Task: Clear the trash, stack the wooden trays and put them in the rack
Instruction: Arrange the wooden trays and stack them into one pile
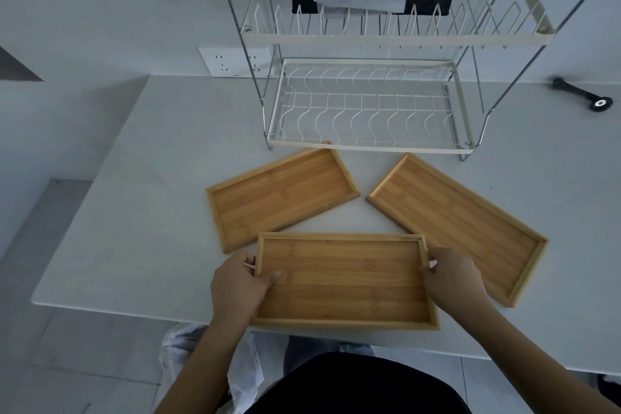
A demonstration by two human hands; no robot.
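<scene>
At upper centre the wire rack [369, 104] stands empty. Three rigid, seemingly light wooden trays [282, 191] lie below; the nearest tray [342, 282] is clamped at its short ends by the left hand [238, 282] and right hand [453, 279], the best hold.

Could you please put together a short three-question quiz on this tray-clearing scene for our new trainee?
1. True or false: the near rectangular wooden tray is gripped by both the left hand and the right hand.
2. How many wooden trays lie on the white table?
   A. two  B. three  C. four
3. Fill in: the lower shelf of the white two-tier wire rack holds ____ trays.

Key: 1 true; 2 B, counting the left tray and the right tray; 3 no.
</scene>
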